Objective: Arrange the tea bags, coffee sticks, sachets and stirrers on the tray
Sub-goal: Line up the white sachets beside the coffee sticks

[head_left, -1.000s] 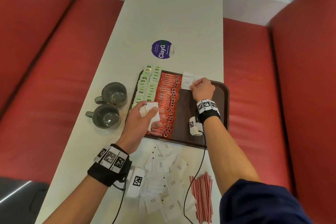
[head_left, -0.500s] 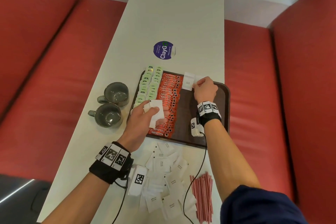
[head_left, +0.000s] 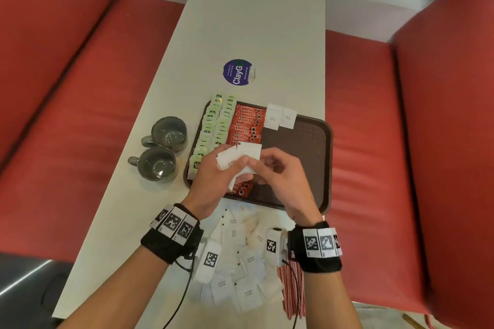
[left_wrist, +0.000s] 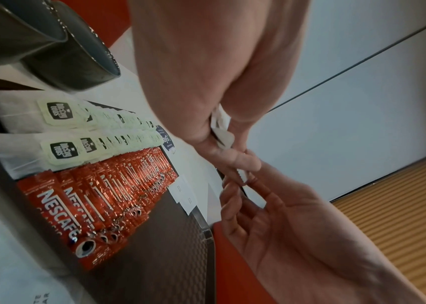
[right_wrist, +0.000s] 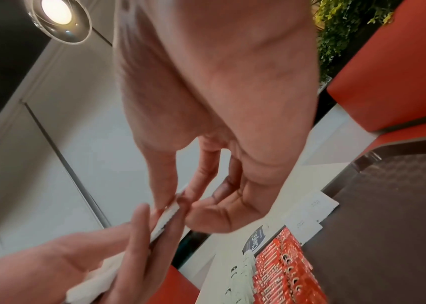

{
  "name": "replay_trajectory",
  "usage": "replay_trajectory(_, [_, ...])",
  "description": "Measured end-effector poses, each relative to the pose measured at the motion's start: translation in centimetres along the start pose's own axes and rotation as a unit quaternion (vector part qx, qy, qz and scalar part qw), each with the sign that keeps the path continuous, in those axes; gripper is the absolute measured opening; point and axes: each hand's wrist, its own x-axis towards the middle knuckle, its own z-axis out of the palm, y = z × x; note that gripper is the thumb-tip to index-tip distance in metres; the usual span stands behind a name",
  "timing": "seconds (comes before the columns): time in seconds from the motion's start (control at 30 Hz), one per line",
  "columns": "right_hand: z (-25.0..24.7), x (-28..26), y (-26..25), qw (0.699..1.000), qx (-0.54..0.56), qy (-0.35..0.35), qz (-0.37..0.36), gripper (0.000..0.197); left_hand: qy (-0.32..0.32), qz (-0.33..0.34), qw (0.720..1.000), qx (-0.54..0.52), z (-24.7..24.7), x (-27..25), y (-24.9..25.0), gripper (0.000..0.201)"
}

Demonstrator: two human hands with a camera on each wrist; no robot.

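At frame centre, the left hand (head_left: pixel 213 181) grips a sachet stack (head_left: pixel 235 159); the right hand (head_left: pixel 283 181) pinches one off. Tea bags (head_left: pixel 213 125) and coffee sticks (head_left: pixel 246 125) fill the tray (head_left: pixel 320 168); two sachets (head_left: pixel 280 116) placed, loose sachets (head_left: pixel 240 288) and stirrers (head_left: pixel 291 291) wait lower down on the desk (head_left: pixel 254 21).

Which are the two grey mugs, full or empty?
Empty: the head view looks into both grey mugs and shows bare grey bottoms, with no liquid.
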Motion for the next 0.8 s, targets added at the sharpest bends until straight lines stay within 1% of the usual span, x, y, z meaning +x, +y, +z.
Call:
replay_trajectory(0.1, [-0.2,-0.3,0.3,0.999,0.042,0.024,0.011,0.01,-0.01,-0.009,1.0,-0.012,0.3,-0.3,0.0,0.03])
replay_trajectory(0.17, [-0.5,-0.4,0.4,0.998,0.055,0.034,0.023,0.01,-0.014,-0.028,0.999,-0.021,0.4,-0.5,0.2,0.034])
replay_trajectory(0.23, [-0.7,-0.4,0.4,0.997,0.061,0.043,0.018,0.011,-0.012,-0.052,0.998,-0.026,0.2,-0.5,0.3,0.037])
replay_trajectory(0.3, [-0.9,-0.5,0.2,0.996,0.051,0.066,-0.011,0.009,-0.009,-0.066,0.998,-0.017,0.0,-0.4,0.2,0.042])
replay_trajectory(0.37, [-1.1,-0.6,0.2,0.994,0.022,0.083,-0.06,0.012,-0.008,-0.075,0.997,-0.014,-0.1,-0.2,0.4,0.045])
replay_trajectory(0.43, [-1.2,-0.6,0.5,0.991,-0.019,0.082,-0.1,0.023,-0.017,-0.069,0.997,-0.014,0.1,-0.3,0.7,0.037])
replay_trajectory(0.47, [-1.2,-0.7,0.7,0.99,-0.042,0.085,-0.108,0.028,-0.018,-0.055,0.998,-0.011,0.2,-0.3,0.8,0.031])
replay_trajectory(0.53, [-1.3,-0.8,1.0,0.989,-0.065,0.086,-0.104,0.033,-0.004,-0.018,1.0,0.014,0.3,-0.2,1.0,0.024])
replay_trajectory(0.63, [-1.5,-1.1,1.1,0.993,-0.037,0.082,-0.082,0.031,0.01,0.014,0.999,0.05,0.3,-0.2,1.0,0.025])
replay_trajectory(0.7, [-1.5,-1.2,1.1,0.993,0.011,0.099,-0.063,0.025,0.022,0.017,0.998,0.057,0.4,-0.2,1.0,0.024])
replay_trajectory(0.77, [-1.3,-1.2,1.2,0.991,0.07,0.112,-0.035,0.009,0.033,0.019,0.997,0.064,0.4,-0.1,0.9,0.023])
replay_trajectory(0.8, [-1.2,-1.1,1.1,0.99,0.075,0.119,-0.022,0.01,0.034,0.022,0.997,0.069,0.5,0.0,0.8,0.024])
